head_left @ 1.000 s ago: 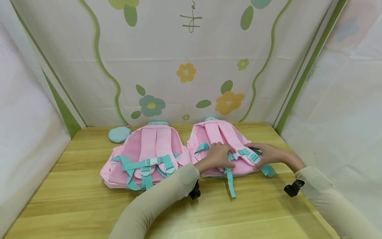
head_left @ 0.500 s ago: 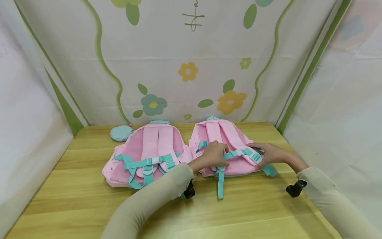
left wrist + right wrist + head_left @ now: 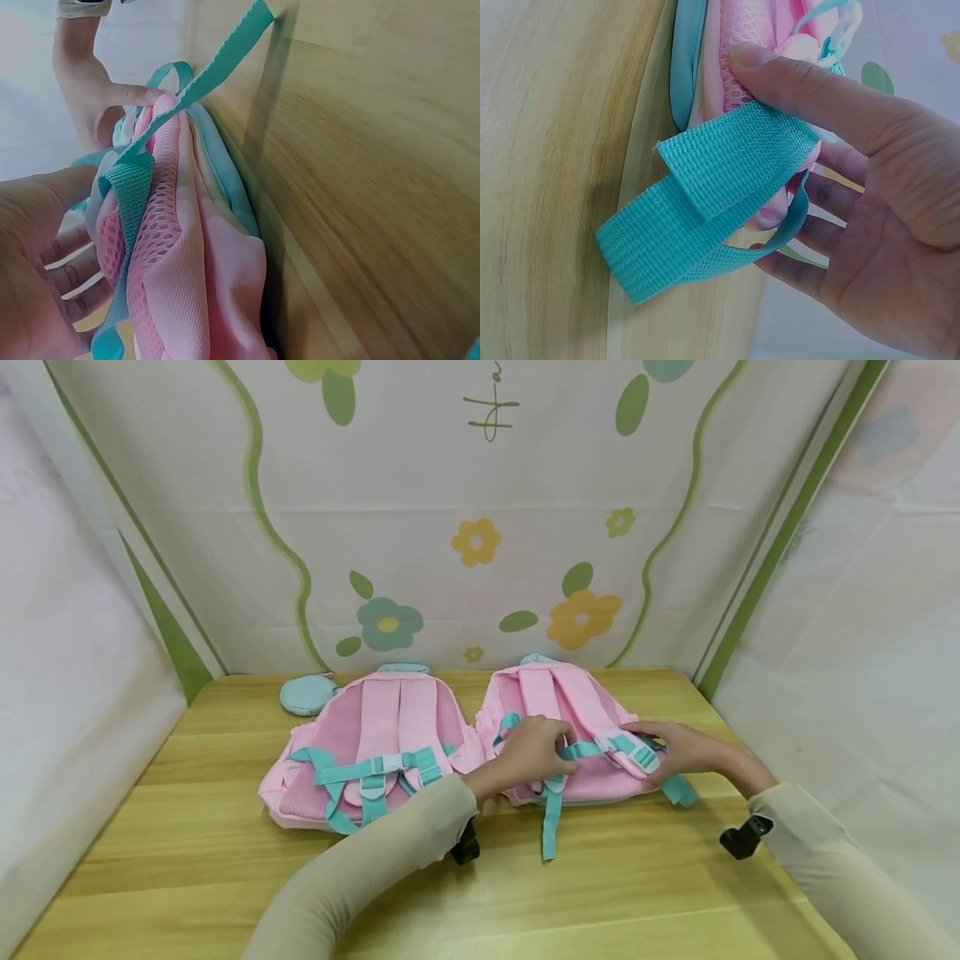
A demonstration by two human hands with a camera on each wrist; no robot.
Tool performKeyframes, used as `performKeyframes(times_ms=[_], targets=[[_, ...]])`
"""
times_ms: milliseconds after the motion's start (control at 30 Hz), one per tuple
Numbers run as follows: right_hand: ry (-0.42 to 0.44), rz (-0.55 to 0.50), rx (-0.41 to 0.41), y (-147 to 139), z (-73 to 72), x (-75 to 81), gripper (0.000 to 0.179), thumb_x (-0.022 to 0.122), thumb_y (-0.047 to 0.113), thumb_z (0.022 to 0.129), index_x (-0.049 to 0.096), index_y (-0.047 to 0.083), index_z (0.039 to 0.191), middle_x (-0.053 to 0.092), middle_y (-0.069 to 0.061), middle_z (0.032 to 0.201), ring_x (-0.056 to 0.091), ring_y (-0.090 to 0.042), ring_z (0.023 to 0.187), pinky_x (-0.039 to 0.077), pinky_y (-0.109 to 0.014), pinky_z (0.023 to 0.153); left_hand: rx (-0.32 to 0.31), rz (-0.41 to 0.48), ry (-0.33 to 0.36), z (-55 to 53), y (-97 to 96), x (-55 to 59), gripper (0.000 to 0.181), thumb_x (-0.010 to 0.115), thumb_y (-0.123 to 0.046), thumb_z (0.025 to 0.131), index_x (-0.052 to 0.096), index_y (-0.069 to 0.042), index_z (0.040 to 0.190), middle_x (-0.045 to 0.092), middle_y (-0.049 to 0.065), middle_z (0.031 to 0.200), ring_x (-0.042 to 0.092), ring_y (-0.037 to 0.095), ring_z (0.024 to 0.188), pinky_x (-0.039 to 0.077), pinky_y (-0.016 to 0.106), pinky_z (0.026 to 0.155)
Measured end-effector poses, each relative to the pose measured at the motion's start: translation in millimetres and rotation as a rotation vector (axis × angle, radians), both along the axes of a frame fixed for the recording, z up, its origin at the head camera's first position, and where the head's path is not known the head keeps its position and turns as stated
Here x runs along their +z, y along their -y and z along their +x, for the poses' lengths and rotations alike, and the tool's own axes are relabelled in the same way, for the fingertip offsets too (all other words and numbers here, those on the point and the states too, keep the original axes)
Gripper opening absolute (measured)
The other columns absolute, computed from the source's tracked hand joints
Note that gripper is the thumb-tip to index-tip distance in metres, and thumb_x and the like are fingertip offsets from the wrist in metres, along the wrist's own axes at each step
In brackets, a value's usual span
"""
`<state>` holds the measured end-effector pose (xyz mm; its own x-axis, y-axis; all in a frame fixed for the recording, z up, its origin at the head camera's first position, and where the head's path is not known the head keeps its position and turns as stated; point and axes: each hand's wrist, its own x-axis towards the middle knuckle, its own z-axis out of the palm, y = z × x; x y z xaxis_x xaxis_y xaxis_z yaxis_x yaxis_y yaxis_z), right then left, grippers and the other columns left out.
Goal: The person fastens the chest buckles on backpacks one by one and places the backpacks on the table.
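Two pink backpacks lie straps-up on the wooden table. My hands are at the right backpack [image 3: 538, 689]. My left hand [image 3: 528, 752] grips the teal chest strap [image 3: 585, 750] at its left end, by the left shoulder strap; the hold is partly hidden. A white buckle [image 3: 606, 744] sits on that strap, and a loose teal tail [image 3: 551, 827] hangs below. My right hand [image 3: 686, 750] grips the lower end of the right shoulder strap. In the right wrist view its thumb [image 3: 754, 56] touches the mesh panel, and a folded teal webbing end [image 3: 660, 232] hangs beside the fingers.
Left of it lies the other pink backpack [image 3: 345, 714], its teal chest strap [image 3: 348, 772] buckled. A small round pale-blue pouch [image 3: 308, 694] lies behind that one. A flower-printed curtain [image 3: 420, 527] closes off the back and sides.
My left hand has moved left, taking the chest strap's end and the hanging teal tail along. More strap shows between hand and buckle. My right hand stays nearly in place.
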<state>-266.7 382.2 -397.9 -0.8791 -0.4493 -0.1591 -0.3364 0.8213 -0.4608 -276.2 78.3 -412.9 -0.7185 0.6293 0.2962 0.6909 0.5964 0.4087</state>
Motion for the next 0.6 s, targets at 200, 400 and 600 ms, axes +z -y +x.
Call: performKeyframes(times_ms=[200,400,600], targets=[[-0.006,0.009,-0.009,0.6,0.2,-0.2,0.101,0.095,0.032,0.068,0.045,0.002,0.151,0.049,-0.028,0.149,0.049,-0.042,0.13,0.042,-0.061,0.103,-0.034,0.12,0.024,2.6,6.0,1.0,0.018,0.082,-0.028,0.084,0.075,-0.014,0.092,0.072,-0.005,0.083,0.055,0.004,0.073,0.041,0.015,0.063],[0.003,-0.007,-0.007,0.7,0.5,0.0,0.101,0.095,0.032,0.067,0.046,0.006,0.151,0.05,-0.026,0.149,0.049,-0.042,0.13,0.042,-0.062,0.103,-0.061,0.207,-0.003,5.6,12.3,2.2,0.018,0.079,-0.017,0.084,0.078,-0.008,0.1,0.071,-0.001,0.077,0.053,0.007,0.068,0.039,0.015,0.059],[0.006,-0.008,-0.008,1.1,1.1,0.1,0.101,0.095,0.031,0.068,0.046,0.006,0.152,0.049,-0.026,0.15,0.049,-0.042,0.13,0.042,-0.062,0.103,0.01,0.137,-0.048,3.9,15.1,3.7,0.021,0.079,-0.022,0.082,0.08,-0.013,0.101,0.062,-0.007,0.063,0.042,0.004,0.059,0.035,0.019,0.06]])
